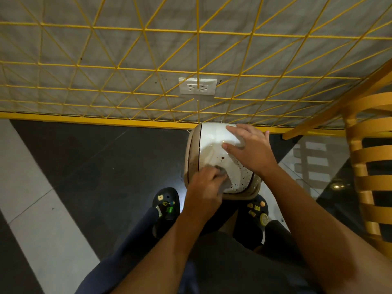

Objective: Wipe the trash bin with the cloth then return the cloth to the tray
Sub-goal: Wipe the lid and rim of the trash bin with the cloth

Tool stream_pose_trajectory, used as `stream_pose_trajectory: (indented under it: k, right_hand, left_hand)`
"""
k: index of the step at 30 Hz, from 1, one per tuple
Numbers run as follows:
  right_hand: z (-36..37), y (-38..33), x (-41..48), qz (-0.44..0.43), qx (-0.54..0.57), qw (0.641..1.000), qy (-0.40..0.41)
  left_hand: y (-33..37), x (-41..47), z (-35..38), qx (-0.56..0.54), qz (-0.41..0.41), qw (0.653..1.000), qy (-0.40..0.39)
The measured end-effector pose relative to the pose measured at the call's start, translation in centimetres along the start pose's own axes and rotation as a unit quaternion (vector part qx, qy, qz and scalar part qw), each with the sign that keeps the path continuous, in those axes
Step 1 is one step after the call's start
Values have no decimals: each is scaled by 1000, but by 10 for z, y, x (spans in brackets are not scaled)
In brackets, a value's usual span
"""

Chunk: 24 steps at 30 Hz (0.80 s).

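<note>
**Q:** State the condition of both hands and the location of the cloth.

**A:** The left hand (pixel 204 185) grasps the cloth (pixel 226 181), with the fingers curled round a bunched grey wad. It presses the wad onto the near-left part of the trash bin (pixel 209 143) lid, just beyond the black clogs (pixel 166 205). The right hand (pixel 250 147) is released and grasps nothing. Its fingers are straight and spread, lying flat on the far-right part of the lid.

**Q:** Why is one hand laid flat?

**A:** This is a judgement. The lid looks like a swing flap set in a frame (pixel 192 153), with a dark seam along its left edge. A flat palm probably stops the flap tipping and stops the bin sliding on the floor (pixel 95 162) while the other hand scrubs. The bunched grip concentrates pressure on a small patch.

**Q:** Describe the materials.

**A:** The lid is white, hard, glossy and domed, with rounded corners, and it reflects light. The frame is dull tan and rounded-square in outline. Dark specks (pixel 239 168) dot the near-right area of the lid, so the wiping appears to be only partly done. The cloth is soft and grey, and blur hides its weave. The floor is smooth tile, dark with pale bands.

**Q:** What lies beyond the bin?

**A:** The bin stands close against a yellow base strip at the wall. Above the strip, a yellow wire grid (pixel 148 60) of triangles covers a grey wall, and a white double socket (pixel 197 88) sits behind the grid. A yellow slatted chair (pixel 369 158) stands to the right. The tray is not in view, so its location cannot be told.
</note>
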State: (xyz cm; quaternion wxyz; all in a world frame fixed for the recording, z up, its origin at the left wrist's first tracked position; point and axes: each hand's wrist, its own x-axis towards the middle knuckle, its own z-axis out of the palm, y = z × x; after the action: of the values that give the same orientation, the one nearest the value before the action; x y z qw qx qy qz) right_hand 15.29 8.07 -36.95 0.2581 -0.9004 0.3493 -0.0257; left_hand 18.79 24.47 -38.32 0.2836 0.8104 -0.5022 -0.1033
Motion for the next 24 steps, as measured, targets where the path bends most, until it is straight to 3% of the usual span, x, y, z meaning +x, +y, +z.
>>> stream_pose_trajectory:
  k: [3,7,9,12,15,20,24]
  right_hand:
    - [-2,-2,-1,17,31,999,-3]
    - [-13,-4,4,44,67,995,-63]
    - [-21,-3,5,68,160,981,-82]
    - [-32,-4,3,100,291,950,-61]
    - [-40,-6,-3,119,322,939,-5]
    - [-42,-18,-30,125,354,920,111]
    - [-26,-38,-60,120,375,917,65]
  left_hand:
    - [12,-12,4,-23,22,999,-38]
    - [22,-10,-5,-123,-76,989,-26]
    - [26,-4,-14,-194,-128,973,13]
    - [25,4,-24,-283,-267,920,45]
    - [22,16,-32,-370,-387,842,61]
    - [19,35,-38,-500,-433,748,58]
    - [20,43,-37,-536,-418,732,50]
